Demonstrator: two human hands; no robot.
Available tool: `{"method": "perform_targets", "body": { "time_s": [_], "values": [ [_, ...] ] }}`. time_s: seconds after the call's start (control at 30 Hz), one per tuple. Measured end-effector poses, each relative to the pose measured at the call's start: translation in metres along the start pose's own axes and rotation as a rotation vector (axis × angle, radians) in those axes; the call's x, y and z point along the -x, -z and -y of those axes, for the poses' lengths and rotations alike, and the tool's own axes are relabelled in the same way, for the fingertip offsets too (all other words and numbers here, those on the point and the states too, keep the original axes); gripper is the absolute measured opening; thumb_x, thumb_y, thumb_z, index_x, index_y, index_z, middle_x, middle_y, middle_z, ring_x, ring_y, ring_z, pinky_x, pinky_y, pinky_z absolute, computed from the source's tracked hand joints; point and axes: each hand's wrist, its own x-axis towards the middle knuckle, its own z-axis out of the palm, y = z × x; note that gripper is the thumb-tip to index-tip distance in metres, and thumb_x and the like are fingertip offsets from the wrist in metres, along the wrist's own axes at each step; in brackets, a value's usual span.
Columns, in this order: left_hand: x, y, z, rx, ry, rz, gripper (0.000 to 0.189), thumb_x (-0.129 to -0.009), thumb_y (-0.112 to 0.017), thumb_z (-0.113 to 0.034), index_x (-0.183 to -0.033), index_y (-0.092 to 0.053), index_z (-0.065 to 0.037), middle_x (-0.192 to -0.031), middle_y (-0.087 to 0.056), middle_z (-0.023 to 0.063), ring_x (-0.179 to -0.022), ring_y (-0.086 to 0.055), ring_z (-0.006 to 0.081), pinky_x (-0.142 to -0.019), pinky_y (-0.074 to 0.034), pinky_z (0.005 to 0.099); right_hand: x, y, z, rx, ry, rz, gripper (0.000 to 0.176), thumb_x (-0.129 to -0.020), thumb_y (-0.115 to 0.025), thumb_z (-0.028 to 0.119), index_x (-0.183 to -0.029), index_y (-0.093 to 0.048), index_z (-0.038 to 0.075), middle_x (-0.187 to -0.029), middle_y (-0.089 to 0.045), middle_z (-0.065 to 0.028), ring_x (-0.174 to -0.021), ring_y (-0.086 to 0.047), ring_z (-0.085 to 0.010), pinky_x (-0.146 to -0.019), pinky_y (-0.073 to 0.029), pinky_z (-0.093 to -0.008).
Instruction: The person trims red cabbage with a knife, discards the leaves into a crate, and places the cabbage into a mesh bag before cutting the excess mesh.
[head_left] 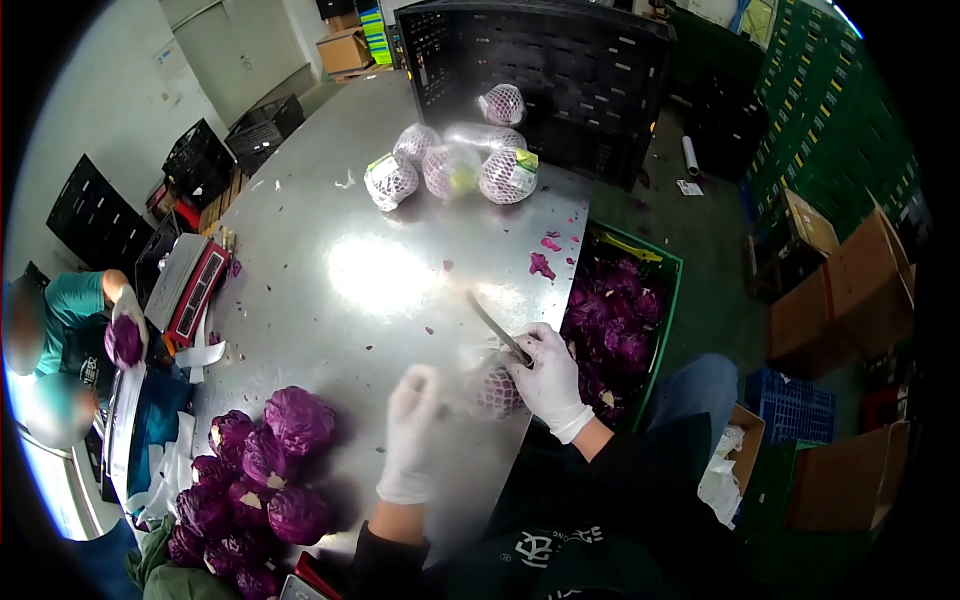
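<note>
My right hand (548,385), in a white glove, grips a knife (497,325) whose blade points away to the upper left. Just under that hand, a red cabbage in white foam netting (494,393) rests near the table's edge. To the left of it my left hand (408,435), gloved too, is raised and somewhat blurred. Its fingers look curled closed; whether anything is in them is hidden. Several bare red cabbages (265,455) are heaped on the metal table (300,290) at the lower left. Netted cabbages (450,172), some with green-yellow labels, stand at the far end.
A black crate (540,60) stands on its side at the table's far end. A green crate (672,300) of purple cabbage leaves sits beside the right edge. At the left, a co-worker (75,310) holds a red cabbage near a red scale (197,295). Cardboard boxes (845,270) stand right.
</note>
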Motion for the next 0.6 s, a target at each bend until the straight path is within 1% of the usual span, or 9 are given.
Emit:
{"method": "perform_targets", "body": {
  "time_s": [0.03, 0.13, 0.17, 0.27, 0.3, 0.33, 0.4, 0.5, 0.6],
  "values": [
    [-0.003, 0.008, 0.001, 0.089, -0.039, -0.085, 0.01, -0.101, -0.057, -0.017, -0.097, -0.056, -0.009, -0.079, -0.051, -0.0004, -0.072, -0.049, 0.0132, -0.069, -0.044, 0.028, -0.001, 0.0, -0.004, 0.051, 0.104, -0.064, 0.022, -0.087, -0.069, 0.021, -0.106, -0.071, 0.01, -0.094, -0.063, -0.0094, -0.091, -0.063, -0.0293, -0.08, -0.053, -0.0346],
    [-0.01, 0.017, -0.002, 0.241, -0.082, -0.114, 0.008, -0.101, -0.056, -0.014, -0.098, -0.053, -0.008, -0.083, -0.052, 0.0008, -0.076, -0.051, 0.0107, -0.069, -0.043, 0.026, -0.002, -0.007, -0.019, -0.312, 0.013, -0.039, 0.021, -0.089, -0.069, 0.02, -0.104, -0.068, 0.006, -0.084, -0.065, -0.0114, -0.078, -0.065, -0.0296, -0.073, -0.053, -0.0334],
    [-0.013, 0.028, 0.004, 0.244, -0.118, -0.067, 0.006, -0.102, -0.053, -0.012, -0.1, -0.052, -0.007, -0.089, -0.054, 0.0033, -0.085, -0.054, 0.0124, -0.077, -0.046, 0.0284, 0.001, -0.007, -0.021, -0.424, 0.044, -0.028, 0.014, -0.092, -0.067, 0.019, -0.095, -0.066, 0.005, -0.075, -0.066, -0.008, -0.065, -0.062, -0.0224, -0.064, -0.05, -0.0298],
    [-0.012, 0.012, 0.014, -0.214, -0.146, -0.271, 0.004, -0.102, -0.051, -0.01, -0.102, -0.052, -0.006, -0.095, -0.057, 0.0044, -0.094, -0.056, 0.014, -0.087, -0.047, 0.0306, 0.001, 0.005, -0.014, -1.149, -0.456, 0.329, 0.013, -0.094, -0.064, 0.019, -0.087, -0.062, 0.008, -0.075, -0.064, -0.0014, -0.065, -0.059, -0.0117, -0.059, -0.046, -0.0251],
    [-0.006, 0.003, 0.019, -0.4, -0.184, -0.272, 0.016, -0.098, -0.058, -0.01, -0.112, -0.053, -0.004, -0.11, -0.057, 0.0082, -0.109, -0.055, 0.0174, -0.097, -0.045, 0.0326, -0.002, 0.003, -0.023, -1.243, -0.512, 0.371, 0.012, -0.094, -0.063, 0.017, -0.085, -0.06, 0.011, -0.075, -0.061, 0.003, -0.066, -0.057, -0.0065, -0.059, -0.043, -0.0219],
    [-0.003, -0.007, 0.031, -0.428, -0.21, -0.23, 0.026, -0.095, -0.063, -0.01, -0.117, -0.052, -0.003, -0.116, -0.056, 0.0106, -0.113, -0.054, 0.0201, -0.099, -0.045, 0.0334, -0.005, 0.009, -0.014, -1.375, -0.541, 0.383, 0.011, -0.095, -0.059, 0.011, -0.086, -0.055, 0.006, -0.066, -0.051, -0.0001, -0.059, -0.05, -0.0123, -0.054, -0.04, -0.0256],
    [-0.001, -0.017, 0.055, -0.486, -0.256, -0.141, 0.046, -0.088, -0.071, -0.011, -0.127, -0.051, -0.001, -0.127, -0.053, 0.0154, -0.12, -0.053, 0.0253, -0.103, -0.043, 0.0348, -0.004, 0.009, -0.015, -1.44, -0.652, 0.434, 0.011, -0.097, -0.058, 0.015, -0.091, -0.057, 0.005, -0.068, -0.051, 0.001, -0.06, -0.05, -0.0114, -0.055, -0.041, -0.0251],
    [-0.009, 0.003, 0.07, -0.971, -0.307, -0.063, 0.072, -0.077, -0.078, -0.01, -0.139, -0.044, 0.001, -0.137, -0.048, 0.021, -0.128, -0.048, 0.0339, -0.106, -0.041, 0.0392, 0.004, 0.016, -0.006, -1.525, -0.81, 0.522, 0.012, -0.097, -0.057, 0.016, -0.095, -0.058, 0.004, -0.07, -0.051, 0.0038, -0.062, -0.05, -0.0072, -0.056, -0.042, -0.0216],
    [-0.012, 0.009, 0.07, -1.039, -0.339, 0.035, 0.076, -0.073, -0.078, -0.009, -0.141, -0.044, -0.004, -0.143, -0.045, 0.0179, -0.127, -0.05, 0.0298, -0.107, -0.042, 0.0402, 0.003, 0.017, -0.037, -1.465, -0.734, 0.549, 0.02, -0.092, -0.065, 0.019, -0.1, -0.067, 0.001, -0.082, -0.068, -0.0034, -0.068, -0.065, -0.0107, -0.059, -0.052, -0.0234]
  ]
}}
